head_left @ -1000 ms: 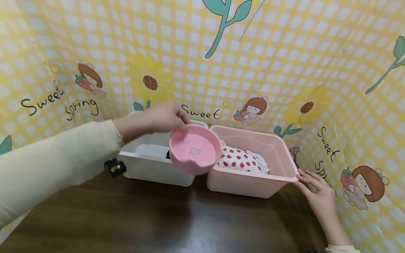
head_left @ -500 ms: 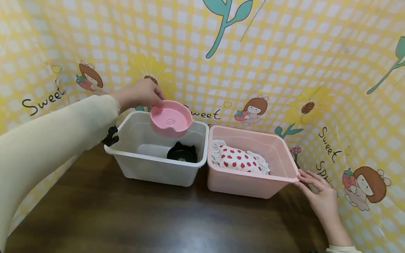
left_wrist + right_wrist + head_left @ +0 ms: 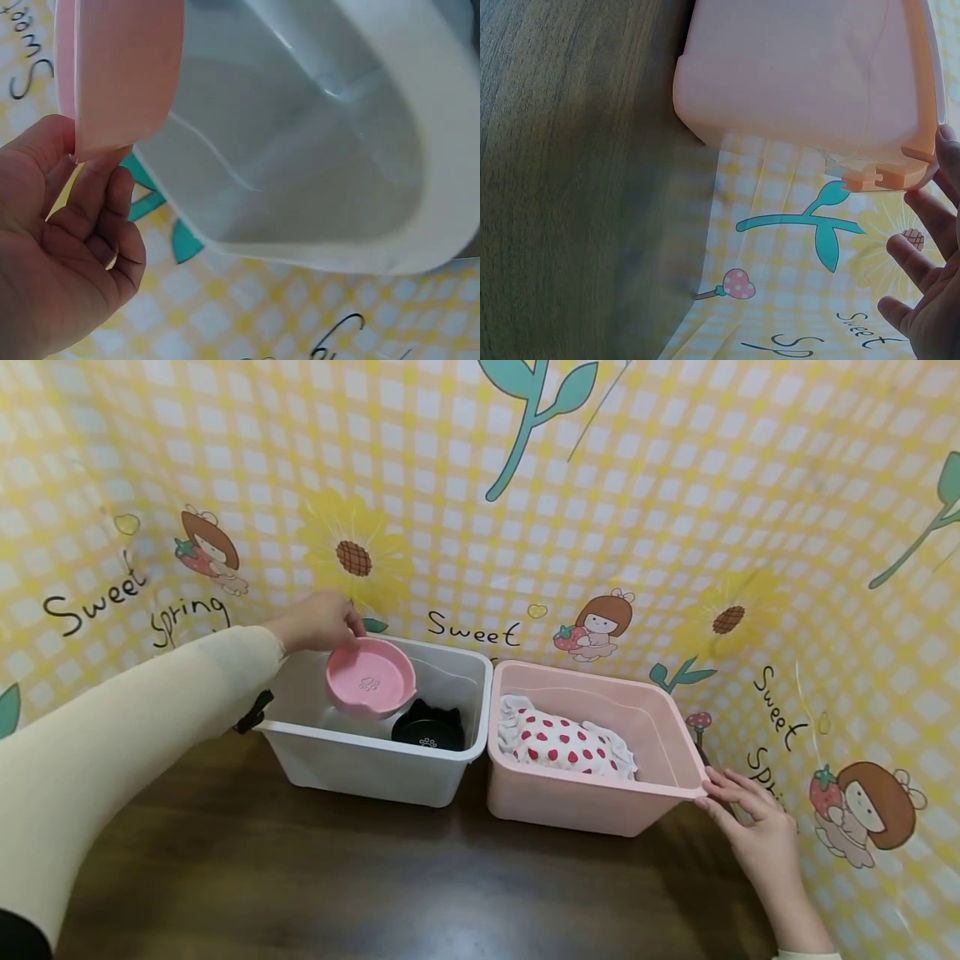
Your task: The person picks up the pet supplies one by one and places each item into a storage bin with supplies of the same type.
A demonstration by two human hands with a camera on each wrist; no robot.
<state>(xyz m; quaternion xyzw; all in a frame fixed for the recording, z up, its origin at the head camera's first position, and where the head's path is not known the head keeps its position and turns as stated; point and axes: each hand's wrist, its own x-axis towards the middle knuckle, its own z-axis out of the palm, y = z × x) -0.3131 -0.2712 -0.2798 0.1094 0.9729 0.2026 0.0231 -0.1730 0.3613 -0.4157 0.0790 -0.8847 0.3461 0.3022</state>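
My left hand (image 3: 318,620) pinches the rim of a round pink pet bowl (image 3: 371,677) marked with a paw print. It holds the bowl tilted over the left part of the white storage bin (image 3: 360,777). In the left wrist view, the thumb and fingers grip the bowl's edge (image 3: 127,82). A black cat-eared bowl (image 3: 429,727), also paw-printed, lies inside that bin at its right end. At the far right, my right hand (image 3: 761,831) holds the rim corner of the pink storage bin (image 3: 577,806), thumb and index finger about the rim in the right wrist view.
Inside the pink bin lies a white cloth item (image 3: 566,743) with red strawberries and ruffled ends. Both bins stand side by side on a dark wooden table (image 3: 360,885). A yellow checked sheet (image 3: 420,468) rises behind and at both sides.
My left hand has carried the pink bowl leftward from between the bins and then lowered it toward the white bin. The black bowl has come into fuller view. My right hand stays at the pink bin's corner.
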